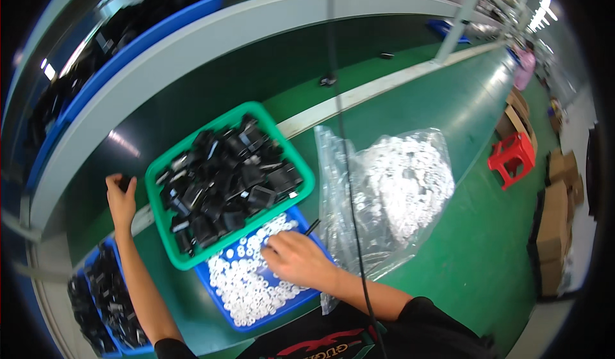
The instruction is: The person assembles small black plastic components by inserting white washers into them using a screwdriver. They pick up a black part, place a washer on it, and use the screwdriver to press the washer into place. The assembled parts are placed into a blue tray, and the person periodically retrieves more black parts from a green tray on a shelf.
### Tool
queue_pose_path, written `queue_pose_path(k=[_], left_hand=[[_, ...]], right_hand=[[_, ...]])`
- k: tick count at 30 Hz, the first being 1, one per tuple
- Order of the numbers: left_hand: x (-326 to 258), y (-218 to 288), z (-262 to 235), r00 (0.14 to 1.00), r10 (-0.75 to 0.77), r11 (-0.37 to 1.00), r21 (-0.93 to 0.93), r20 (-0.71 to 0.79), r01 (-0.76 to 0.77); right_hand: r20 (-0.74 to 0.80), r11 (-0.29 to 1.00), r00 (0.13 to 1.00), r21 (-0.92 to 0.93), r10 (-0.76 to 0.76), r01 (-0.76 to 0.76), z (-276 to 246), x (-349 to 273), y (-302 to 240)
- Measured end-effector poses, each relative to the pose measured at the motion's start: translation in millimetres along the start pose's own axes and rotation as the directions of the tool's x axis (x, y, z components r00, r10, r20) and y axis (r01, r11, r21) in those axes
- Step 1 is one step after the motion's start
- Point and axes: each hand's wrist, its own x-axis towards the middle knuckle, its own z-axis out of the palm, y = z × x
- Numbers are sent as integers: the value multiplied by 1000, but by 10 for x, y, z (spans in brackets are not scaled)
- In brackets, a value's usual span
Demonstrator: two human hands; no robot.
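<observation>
Out at the left, beyond the green basket's side, my left hand (120, 195) is closed on a small black plastic part (124, 183). My right hand (296, 256) hovers over or touches the white rings (246, 295) in a blue tray (255, 324). Its fingers are curled round a thin black stick-like tool (312, 227), whose end sticks up past the knuckles; the fingertips are partly hidden. A green basket (182, 261) heaped with black plastic parts (224, 179) overlaps the tray's far edge.
A clear plastic bag (410, 186) of white rings lies to the right on the green bench (391, 112). Blue bins (115, 266) of black parts stand at lower left, another blue bin (138, 42) upper left. A dark cable (351, 199) hangs across the view. A red stool (512, 158) stands right.
</observation>
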Motion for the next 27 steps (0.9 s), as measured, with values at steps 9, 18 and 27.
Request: queue_pose_path(k=[9,18,27], left_hand=[[427,-883,695,977,58,997,-55,203,-48],[-234,1013,-13,978,146,974,-192,149,-117],[-674,1804,-55,885,317,948,-140,343,-285]], right_hand=[[-79,1000,997,-26,9,-11,-3,-54,17],[-69,1000,998,4,-11,11,22,-121,35],[-36,995,999,95,-4,7,-6,-85,35]])
